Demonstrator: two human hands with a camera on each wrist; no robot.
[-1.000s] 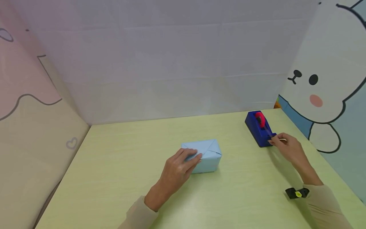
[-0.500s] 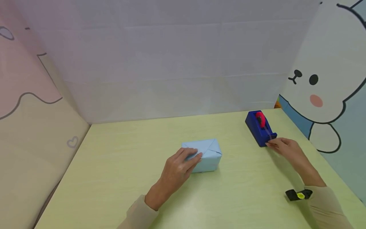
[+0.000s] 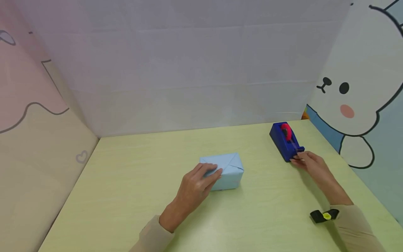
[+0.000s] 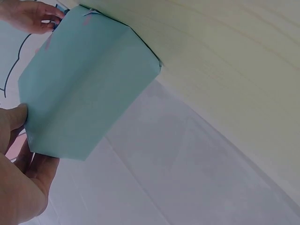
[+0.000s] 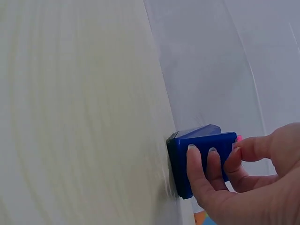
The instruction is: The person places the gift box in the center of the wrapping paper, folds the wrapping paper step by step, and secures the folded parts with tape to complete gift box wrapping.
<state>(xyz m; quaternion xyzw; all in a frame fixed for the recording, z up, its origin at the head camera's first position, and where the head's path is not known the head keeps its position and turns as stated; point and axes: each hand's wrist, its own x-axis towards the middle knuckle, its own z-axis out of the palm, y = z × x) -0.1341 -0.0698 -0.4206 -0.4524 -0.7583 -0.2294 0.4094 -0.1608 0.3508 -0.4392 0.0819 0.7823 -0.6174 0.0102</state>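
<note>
In the head view my left hand rests on top of a box wrapped in light blue paper, fingertips spread over its upper face. The left wrist view shows the wrapped box's plain side, with thumb and fingers along its upper edge. At the right my right hand is at the front of a blue tape dispenser with a red core. In the right wrist view, its thumb and a finger pinch the tape end, while other fingertips touch the dispenser's front.
A pale yellow-green table lies under everything. A white sheet hangs behind it. Printed cartoon panels stand at both sides. A black strap with a yellow spot sits at the right sleeve.
My right hand has moved slightly left and down against the dispenser's front, with fingers now lower on it. The left hand and wrapped box have stayed in place.
</note>
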